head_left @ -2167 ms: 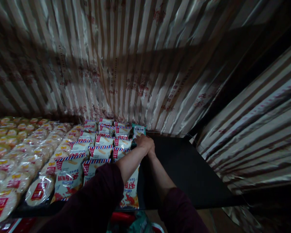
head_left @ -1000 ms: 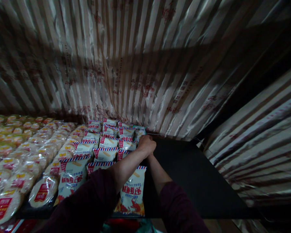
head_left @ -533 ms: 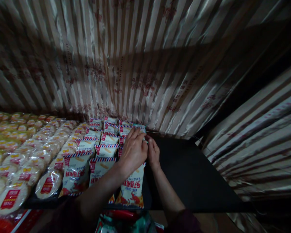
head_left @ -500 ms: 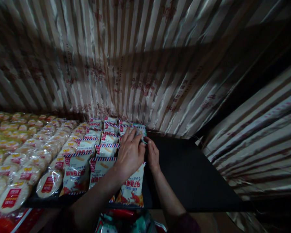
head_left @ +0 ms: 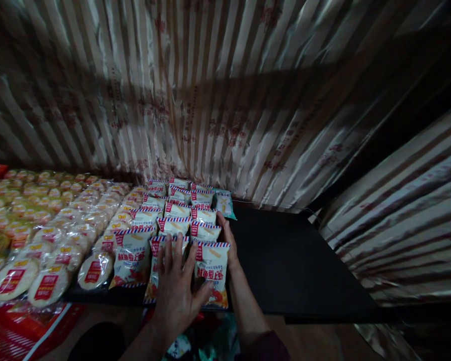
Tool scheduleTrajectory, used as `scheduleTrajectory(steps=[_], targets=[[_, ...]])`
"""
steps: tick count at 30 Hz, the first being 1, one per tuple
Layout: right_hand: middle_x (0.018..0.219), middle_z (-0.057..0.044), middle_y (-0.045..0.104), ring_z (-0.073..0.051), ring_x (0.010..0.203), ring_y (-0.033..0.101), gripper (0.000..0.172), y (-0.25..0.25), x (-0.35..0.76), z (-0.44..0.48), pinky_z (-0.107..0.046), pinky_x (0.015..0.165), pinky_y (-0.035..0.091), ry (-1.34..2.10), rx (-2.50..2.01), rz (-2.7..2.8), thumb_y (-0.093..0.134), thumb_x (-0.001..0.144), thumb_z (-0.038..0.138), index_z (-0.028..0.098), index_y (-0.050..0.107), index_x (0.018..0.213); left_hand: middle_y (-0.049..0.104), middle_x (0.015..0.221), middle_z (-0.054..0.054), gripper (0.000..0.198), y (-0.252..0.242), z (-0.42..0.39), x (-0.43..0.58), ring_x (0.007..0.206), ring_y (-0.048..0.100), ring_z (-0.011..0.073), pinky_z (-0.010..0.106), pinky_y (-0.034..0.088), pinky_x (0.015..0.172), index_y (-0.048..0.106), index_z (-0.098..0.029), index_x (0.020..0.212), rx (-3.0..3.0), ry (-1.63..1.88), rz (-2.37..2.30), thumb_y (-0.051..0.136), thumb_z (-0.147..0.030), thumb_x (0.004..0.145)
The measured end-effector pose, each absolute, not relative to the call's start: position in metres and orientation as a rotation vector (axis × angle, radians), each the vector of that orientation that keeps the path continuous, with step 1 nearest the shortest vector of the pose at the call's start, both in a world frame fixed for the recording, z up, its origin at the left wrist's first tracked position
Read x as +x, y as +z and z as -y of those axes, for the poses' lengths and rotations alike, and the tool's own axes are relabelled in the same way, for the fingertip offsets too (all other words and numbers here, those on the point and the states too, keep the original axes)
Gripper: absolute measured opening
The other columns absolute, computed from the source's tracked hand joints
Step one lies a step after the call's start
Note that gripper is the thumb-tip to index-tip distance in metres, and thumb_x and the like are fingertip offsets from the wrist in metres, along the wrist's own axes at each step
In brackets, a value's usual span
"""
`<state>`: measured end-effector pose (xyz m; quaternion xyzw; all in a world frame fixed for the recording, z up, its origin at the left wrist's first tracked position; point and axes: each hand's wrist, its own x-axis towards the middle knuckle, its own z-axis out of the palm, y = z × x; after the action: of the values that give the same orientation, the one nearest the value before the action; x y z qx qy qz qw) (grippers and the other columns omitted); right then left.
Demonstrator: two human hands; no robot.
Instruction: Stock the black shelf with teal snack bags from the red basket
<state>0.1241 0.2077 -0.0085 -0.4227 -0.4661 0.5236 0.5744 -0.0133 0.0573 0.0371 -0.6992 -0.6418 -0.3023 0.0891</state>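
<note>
Rows of white snack bags (head_left: 134,258) with striped red-and-blue tops and red lettering stand upright on a black shelf (head_left: 281,260). My left hand (head_left: 180,286) is in front of the middle and right columns, fingers spread over the front bags, the thumb near the rightmost front bag (head_left: 213,265). My right hand (head_left: 228,240) lies along the right side of the right column, fingers stretched out and partly hidden by the bags. At the back right end stands a teal snack bag (head_left: 224,202), apart from both hands.
Round wrapped rice crackers (head_left: 95,271) fill the shelf to the left, with small yellow-wrapped packs (head_left: 7,210) beyond. A red crate (head_left: 7,333) sits low at left. Teal packages (head_left: 218,341) lie below the shelf's front edge. A striped curtain (head_left: 210,100) hangs behind.
Both hands have drawn back toward me from the teal bag at the rear, which now stands uncovered. My left hand has moved down to the front bags; my right hand lies along the column's side.
</note>
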Motion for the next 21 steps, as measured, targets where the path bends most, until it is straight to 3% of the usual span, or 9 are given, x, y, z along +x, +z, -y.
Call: scheduleTrajectory(steps=[7, 21], targets=[[0.145, -0.001, 0.04, -0.023, 0.135, 0.035, 0.066, -0.006, 0.112, -0.209, -0.038, 0.112, 0.027, 1.239, -0.975, 1.098, 0.052, 0.08, 0.061, 0.024, 0.048, 0.134, 0.024, 0.152, 0.013, 0.066, 0.022, -0.067, -0.016, 0.14, 0.012, 0.0406, 0.06, 0.021, 0.108, 0.042, -0.021, 0.137, -2.083, -0.831, 1.904, 0.058, -0.046, 0.078], [0.144, -0.003, 0.042, -0.022, 0.133, 0.037, 0.065, -0.006, 0.095, -0.207, -0.036, 0.109, 0.03, 1.171, -1.018, 1.14, 0.047, 0.082, 0.061, 0.023, 0.045, 0.136, 0.032, 0.149, 0.012, 0.063, 0.023, -0.072, -0.029, 0.14, 0.016, 0.0362, 0.056, 0.02, 0.11, 0.045, -0.021, 0.135, -2.084, -0.852, 1.926, 0.058, -0.042, 0.077]])
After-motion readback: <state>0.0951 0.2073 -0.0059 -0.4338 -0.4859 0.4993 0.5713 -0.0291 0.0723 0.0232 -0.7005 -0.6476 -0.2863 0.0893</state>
